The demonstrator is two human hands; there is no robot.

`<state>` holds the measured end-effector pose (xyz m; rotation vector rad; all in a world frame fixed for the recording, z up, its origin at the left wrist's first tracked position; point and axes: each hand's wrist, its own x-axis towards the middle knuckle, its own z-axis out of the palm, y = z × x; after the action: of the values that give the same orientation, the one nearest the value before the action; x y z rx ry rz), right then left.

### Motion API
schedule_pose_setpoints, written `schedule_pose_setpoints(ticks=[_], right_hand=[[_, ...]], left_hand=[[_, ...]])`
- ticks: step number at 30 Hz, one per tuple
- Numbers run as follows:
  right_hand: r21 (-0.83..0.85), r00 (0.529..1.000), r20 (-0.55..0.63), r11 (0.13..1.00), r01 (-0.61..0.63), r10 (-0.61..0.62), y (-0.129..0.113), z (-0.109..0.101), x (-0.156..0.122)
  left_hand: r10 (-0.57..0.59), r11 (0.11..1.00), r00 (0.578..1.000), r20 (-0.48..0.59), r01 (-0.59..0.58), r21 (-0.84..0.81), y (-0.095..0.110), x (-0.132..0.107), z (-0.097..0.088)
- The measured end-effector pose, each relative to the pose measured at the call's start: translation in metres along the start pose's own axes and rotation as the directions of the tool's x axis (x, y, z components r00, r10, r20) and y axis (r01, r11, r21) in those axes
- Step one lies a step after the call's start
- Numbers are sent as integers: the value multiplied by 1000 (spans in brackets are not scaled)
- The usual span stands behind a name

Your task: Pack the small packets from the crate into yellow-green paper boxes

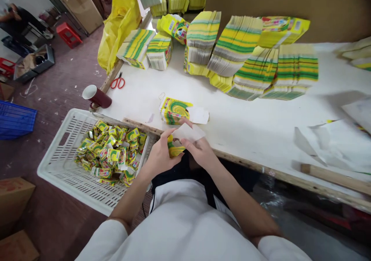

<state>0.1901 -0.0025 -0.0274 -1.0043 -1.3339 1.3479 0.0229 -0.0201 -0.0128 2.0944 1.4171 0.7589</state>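
Close to my body, at the table's front edge, my left hand [162,155] grips a small yellow and green printed carton [175,149]. My right hand [201,149] has its fingers closed on the carton's white unprinted flap [188,132]. Part of the carton is hidden behind my fingers. Just beyond my hands lies a small stack of flat yellow and green cartons [175,110], with white flaps sticking out to the right. Below and left of my left hand, a white plastic crate [69,191] holds many small yellow cartons [113,155].
Bundles of flat cartons [237,40] stand along the back of the white table [249,125]. Red-handled scissors [117,82] and a maroon mug [98,97] sit at its left edge. A yellow plastic bag [119,29] hangs behind. A wooden strip [333,178] lies at right. Another person [20,19] sits far left.
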Motion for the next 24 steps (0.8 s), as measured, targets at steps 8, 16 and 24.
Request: schedule_pose_setpoints(ticks=[8,16,24], right_hand=[[455,918,353,823,-339,183,14,5,2],[7,984,177,1000,29,-29,13,5,-10],[-415,971,75,879,236,-225,13,-9,-12]], left_hand=[[227,974,972,-59,-224,43,-3,-1,0],[113,993,987,117,-111,-28,-6,-2,0],[-12,996,1000,11,11,88,-14,-4,3]])
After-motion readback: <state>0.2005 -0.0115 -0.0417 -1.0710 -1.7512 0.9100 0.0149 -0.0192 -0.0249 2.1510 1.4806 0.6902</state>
